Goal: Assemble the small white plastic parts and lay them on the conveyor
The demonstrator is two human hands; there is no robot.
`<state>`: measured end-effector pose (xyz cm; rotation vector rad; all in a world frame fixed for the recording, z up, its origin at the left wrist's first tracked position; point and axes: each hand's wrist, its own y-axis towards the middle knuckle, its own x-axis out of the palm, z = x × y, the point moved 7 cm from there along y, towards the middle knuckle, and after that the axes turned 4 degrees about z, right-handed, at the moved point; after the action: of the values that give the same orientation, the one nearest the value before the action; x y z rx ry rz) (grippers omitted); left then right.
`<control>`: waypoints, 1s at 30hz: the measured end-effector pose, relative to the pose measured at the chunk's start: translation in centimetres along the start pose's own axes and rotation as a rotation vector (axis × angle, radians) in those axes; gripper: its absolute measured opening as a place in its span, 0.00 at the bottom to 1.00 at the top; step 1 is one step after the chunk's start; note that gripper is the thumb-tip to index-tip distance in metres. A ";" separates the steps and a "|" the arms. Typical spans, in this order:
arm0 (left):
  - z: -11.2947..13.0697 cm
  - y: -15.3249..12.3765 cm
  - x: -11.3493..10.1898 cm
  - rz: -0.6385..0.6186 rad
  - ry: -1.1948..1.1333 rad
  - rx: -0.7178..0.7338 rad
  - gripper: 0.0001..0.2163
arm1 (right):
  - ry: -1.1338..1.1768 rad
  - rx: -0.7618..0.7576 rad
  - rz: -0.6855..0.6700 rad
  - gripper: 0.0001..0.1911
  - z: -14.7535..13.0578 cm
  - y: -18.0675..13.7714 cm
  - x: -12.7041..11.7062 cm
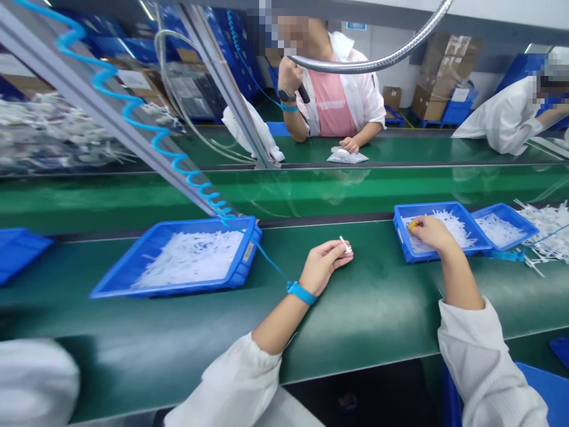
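Small white piece (345, 244), pinched in your left fingers (336, 252), its slender end tilted up and leftward over the green table (377, 290). White strips (453, 228), loosely heaped in a shallow blue tray (422, 257) lying on the table; your right fingers (423, 229) reach in. Yellow item (413, 225) at their tips, kind unclear.

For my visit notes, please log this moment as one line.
left hand: holding small white strip-shaped piece | right hand: reaching into blue rectangular plastic tray of thin white strips

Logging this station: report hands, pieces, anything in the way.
Left hand holds small white piece. Right hand at white strips in blue tray. Blue cord runs to left wristband, blocking neither hand.
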<state>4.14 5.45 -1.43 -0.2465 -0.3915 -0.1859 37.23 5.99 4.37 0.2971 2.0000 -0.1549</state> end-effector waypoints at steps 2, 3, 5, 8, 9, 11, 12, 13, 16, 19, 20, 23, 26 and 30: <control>-0.1 0.1 -0.1 0.006 -0.032 -0.018 0.21 | 0.109 0.022 0.129 0.07 0.6 -0.2 -0.9; -0.2 0.2 -0.2 0.005 -0.055 -0.026 0.21 | 0.185 0.014 0.214 0.07 0.7 -0.4 -1.6; -0.2 0.3 -0.2 -0.007 -0.099 -0.037 0.21 | 0.385 -0.049 0.363 0.10 0.2 -1.1 -3.0; -0.2 0.4 -0.1 -0.031 -0.103 -0.028 0.20 | 0.709 -0.181 0.434 0.14 -2.3 -2.6 -4.0; -0.2 0.4 0.0 -0.037 -0.094 -0.021 0.20 | 0.790 -0.215 0.407 0.15 -3.6 -3.2 -3.8; -0.2 0.4 0.1 -0.045 -0.083 -0.011 0.20 | 0.886 -0.270 0.302 0.16 -6.6 -4.4 -2.5; -0.2 0.4 0.2 -0.049 -0.083 -0.009 0.20 | 0.908 -0.291 0.232 0.15 -8.1 -5.0 -1.4; -0.2 0.4 0.3 -0.051 -0.085 -0.008 0.20 | 0.915 -0.312 0.161 0.14 -9.4 -5.6 -0.2; -0.1 0.3 0.4 -0.060 -0.099 -0.005 0.20 | 0.889 -0.366 0.013 0.10 -12.3 -7.2 3.5; -0.1 0.3 0.6 -0.074 -0.112 -0.008 0.21 | 0.887 -0.358 -0.057 0.09 -13.0 -7.8 6.2; -0.1 0.3 0.6 -0.078 -0.112 -0.008 0.21 | 0.902 -0.335 -0.079 0.09 -13.0 -7.8 6.7; -0.2 0.3 0.6 -0.086 -0.101 0.000 0.21 | 0.976 -0.242 -0.148 0.13 -12.6 -7.6 7.8; -0.3 0.4 0.6 -0.095 -0.089 0.008 0.21 | 1.044 -0.191 -0.206 0.17 -12.7 -7.6 8.3; -0.4 0.5 0.6 -0.100 -0.087 0.013 0.20 | 1.090 -0.185 -0.247 0.20 -13.1 -7.7 8.7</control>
<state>4.93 5.78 -1.68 -0.2227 -0.4913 -0.2718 20.15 2.90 1.97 -0.0182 3.1072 0.0657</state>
